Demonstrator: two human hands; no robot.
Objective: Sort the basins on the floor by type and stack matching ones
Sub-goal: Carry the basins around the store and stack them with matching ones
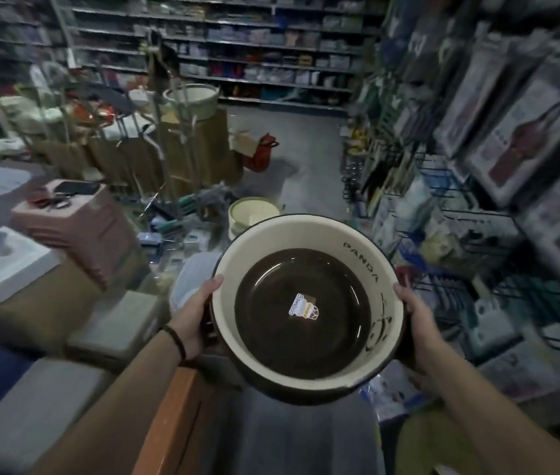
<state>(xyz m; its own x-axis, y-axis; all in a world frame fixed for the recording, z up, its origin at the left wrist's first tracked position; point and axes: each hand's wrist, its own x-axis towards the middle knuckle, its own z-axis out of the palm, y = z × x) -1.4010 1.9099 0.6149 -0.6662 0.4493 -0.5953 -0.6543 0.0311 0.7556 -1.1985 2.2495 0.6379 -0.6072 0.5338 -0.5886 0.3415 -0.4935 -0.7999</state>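
A cream basin [307,303] with a dark bottom is held in the air above the floor [306,166], mouth up. It is clamped at opposite rims by the left hand [196,317] and right hand [415,323], probably to keep it level. A greenish basin [254,214] lies on the floor just beyond, likely a different type.

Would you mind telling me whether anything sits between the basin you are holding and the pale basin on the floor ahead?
Nothing visible: the held basin hangs just before the pale basin, with no object between them.
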